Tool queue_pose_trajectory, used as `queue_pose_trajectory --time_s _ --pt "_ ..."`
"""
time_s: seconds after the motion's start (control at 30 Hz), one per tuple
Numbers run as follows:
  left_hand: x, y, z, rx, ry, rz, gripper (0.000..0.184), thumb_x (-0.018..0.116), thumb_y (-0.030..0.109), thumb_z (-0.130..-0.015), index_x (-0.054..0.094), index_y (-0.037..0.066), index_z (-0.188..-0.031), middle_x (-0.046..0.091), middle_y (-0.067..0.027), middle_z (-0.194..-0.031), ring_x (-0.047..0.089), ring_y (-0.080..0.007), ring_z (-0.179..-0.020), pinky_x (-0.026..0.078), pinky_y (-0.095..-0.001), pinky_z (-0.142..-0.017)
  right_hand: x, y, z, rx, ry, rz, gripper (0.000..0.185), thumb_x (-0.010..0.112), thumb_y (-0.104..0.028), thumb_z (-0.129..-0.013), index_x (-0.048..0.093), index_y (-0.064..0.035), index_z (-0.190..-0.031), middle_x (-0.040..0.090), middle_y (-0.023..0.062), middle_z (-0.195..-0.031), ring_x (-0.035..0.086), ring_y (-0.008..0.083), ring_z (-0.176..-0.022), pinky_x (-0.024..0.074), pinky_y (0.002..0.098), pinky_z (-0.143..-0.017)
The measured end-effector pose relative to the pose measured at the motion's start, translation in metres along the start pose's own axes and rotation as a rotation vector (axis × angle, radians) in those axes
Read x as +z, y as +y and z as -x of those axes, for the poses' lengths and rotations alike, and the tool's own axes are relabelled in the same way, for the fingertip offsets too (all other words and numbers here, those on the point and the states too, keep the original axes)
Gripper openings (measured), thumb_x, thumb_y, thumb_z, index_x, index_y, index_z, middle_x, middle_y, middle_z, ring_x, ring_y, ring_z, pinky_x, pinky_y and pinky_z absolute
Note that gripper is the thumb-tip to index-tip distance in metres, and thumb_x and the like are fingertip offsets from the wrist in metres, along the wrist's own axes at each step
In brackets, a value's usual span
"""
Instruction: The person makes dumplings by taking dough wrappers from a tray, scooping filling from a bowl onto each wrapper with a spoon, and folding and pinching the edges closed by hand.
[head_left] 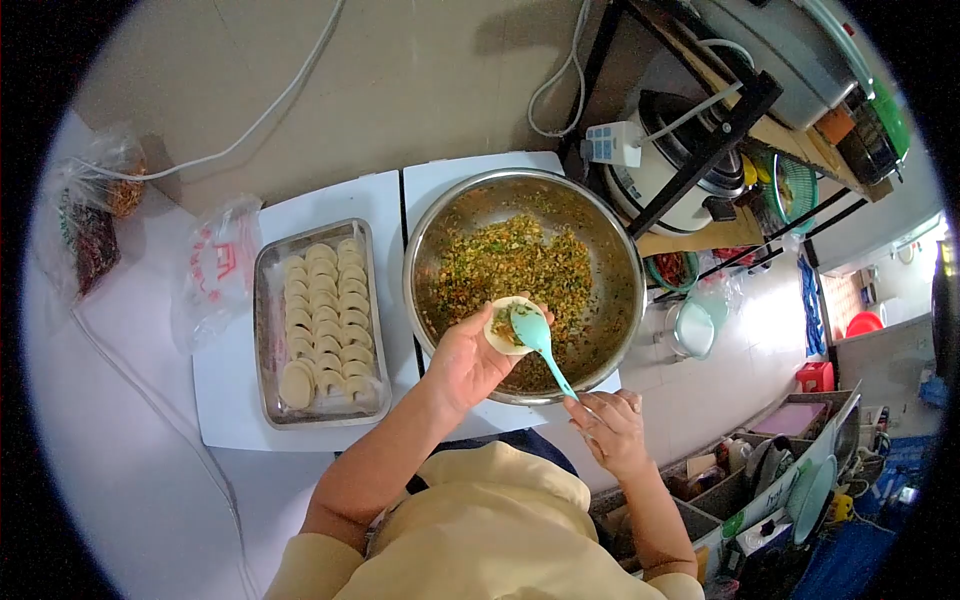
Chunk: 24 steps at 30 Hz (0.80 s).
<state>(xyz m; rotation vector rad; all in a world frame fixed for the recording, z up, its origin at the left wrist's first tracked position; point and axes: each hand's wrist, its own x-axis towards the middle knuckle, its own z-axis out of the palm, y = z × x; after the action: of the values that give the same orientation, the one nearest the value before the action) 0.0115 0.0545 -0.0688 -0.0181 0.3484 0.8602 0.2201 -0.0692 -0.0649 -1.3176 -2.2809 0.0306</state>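
Note:
My left hand point(467, 358) holds a round dumpling wrapper point(499, 338) above the near part of a big steel bowl point(615, 340). Some chopped filling lies on the wrapper. My right hand point(612, 428) is closed on the handle of a light turquoise spoon point(532, 327), whose head rests over the wrapper and hides part of the filling. Inside the bowl spreads a chopped green and brown filling point(520, 262). To the left, a metal tray point(264, 345) carries rows of folded dumplings point(325, 310) and a small stack of flat wrappers point(297, 385) at its near left corner.
A crumpled plastic bag point(222, 262) lies left of the tray on the white table point(225, 400). Behind the bowl on the right stands a shelf point(690, 215) with a rice cooker point(665, 165) and power strip point(612, 143). Storage bins point(700, 520) are at lower right.

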Motion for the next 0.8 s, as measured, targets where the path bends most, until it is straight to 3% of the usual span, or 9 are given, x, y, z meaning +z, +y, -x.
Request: queue_pose_trajectory --time_s 0.1,0.17,0.3,0.4,0.47,0.5,0.57,0.8 --pt "0.005 0.001 0.000 0.029 0.037 0.003 0.044 0.025 0.026 -0.100 0.035 -0.006 -0.128 0.048 -0.0256 -0.123 0.047 -0.0349 -0.118 0.040 -0.0436 -0.103 -0.003 -0.001 -0.001 0.014 0.011 -0.028 0.039 0.069 -0.014 -0.074 0.064 -0.0138 -0.112 0.062 0.0015 -0.098 0.058 0.0179 -0.086 0.0376 0.0365 -0.076" --pt "0.004 0.002 0.000 0.044 0.031 0.014 0.043 0.024 0.026 -0.100 0.037 -0.006 -0.125 0.048 -0.0263 -0.122 0.049 -0.0351 -0.117 0.041 -0.0439 -0.102 -0.005 0.000 0.000 -0.015 0.002 0.036 0.038 0.063 -0.015 -0.076 0.063 -0.0151 -0.115 0.060 -0.0003 -0.105 0.056 0.0140 -0.090 0.0387 0.0324 -0.075" --pt "-0.003 0.003 0.000 0.055 0.025 0.035 0.042 0.024 0.026 -0.100 0.038 -0.006 -0.124 0.049 -0.0255 -0.121 0.050 -0.0351 -0.115 0.041 -0.0437 -0.102 -0.011 -0.003 0.001 -0.016 -0.032 0.056 0.038 0.063 -0.014 -0.077 0.063 -0.0152 -0.115 0.061 -0.0004 -0.102 0.056 0.0136 -0.090 0.0381 0.0316 -0.075" --pt "-0.013 0.003 -0.003 0.072 -0.027 0.060 0.044 0.033 0.025 -0.098 0.037 -0.007 -0.129 0.046 -0.0259 -0.127 0.045 -0.0348 -0.122 0.039 -0.0432 -0.103 -0.012 -0.004 0.004 -0.016 0.043 0.017 0.037 0.063 -0.013 -0.077 0.063 -0.0145 -0.115 0.061 0.0011 -0.099 0.056 0.0153 -0.089 0.0380 0.0327 -0.074" --pt "-0.016 0.004 -0.002 0.105 0.107 0.096 0.046 0.037 0.026 -0.098 0.036 -0.005 -0.131 0.046 -0.0246 -0.127 0.045 -0.0349 -0.121 0.040 -0.0434 -0.102 -0.012 -0.003 0.011 0.185 0.178 -0.152 0.036 0.062 -0.012 -0.077 0.063 -0.0119 -0.113 0.060 0.0039 -0.096 0.056 0.0201 -0.086 0.0377 0.0353 -0.075" --pt "-0.015 0.005 -0.001 0.104 0.107 0.095 0.046 0.037 0.026 -0.098 0.036 -0.005 -0.131 0.046 -0.0246 -0.127 0.045 -0.0349 -0.121 0.040 -0.0434 -0.102 -0.015 -0.004 0.005 0.186 0.179 -0.151 0.036 0.062 -0.012 -0.077 0.063 -0.0119 -0.113 0.060 0.0039 -0.096 0.056 0.0201 -0.086 0.0377 0.0353 -0.075" --pt "-0.013 0.006 0.003 0.068 0.066 0.157 0.048 0.041 0.028 -0.097 0.036 -0.003 -0.133 0.045 -0.0232 -0.128 0.045 -0.0356 -0.121 0.041 -0.0438 -0.101 -0.020 -0.004 -0.009 0.448 0.081 -0.224 0.029 0.064 -0.010 -0.078 0.064 -0.0077 -0.107 0.062 0.0085 -0.091 0.056 0.0244 -0.087 0.0381 0.0369 -0.078" --pt "-0.001 0.000 0.014 -0.018 -0.003 -0.039 0.050 0.037 0.034 -0.098 0.035 0.001 -0.135 0.045 -0.0218 -0.128 0.045 -0.0365 -0.120 0.041 -0.0445 -0.101 0.006 0.000 -0.030 0.159 -0.207 -0.030 0.027 0.064 -0.016 -0.077 0.065 -0.0060 -0.102 0.057 0.0058 -0.095 0.053 0.0248 -0.093 0.0392 0.0390 -0.079"
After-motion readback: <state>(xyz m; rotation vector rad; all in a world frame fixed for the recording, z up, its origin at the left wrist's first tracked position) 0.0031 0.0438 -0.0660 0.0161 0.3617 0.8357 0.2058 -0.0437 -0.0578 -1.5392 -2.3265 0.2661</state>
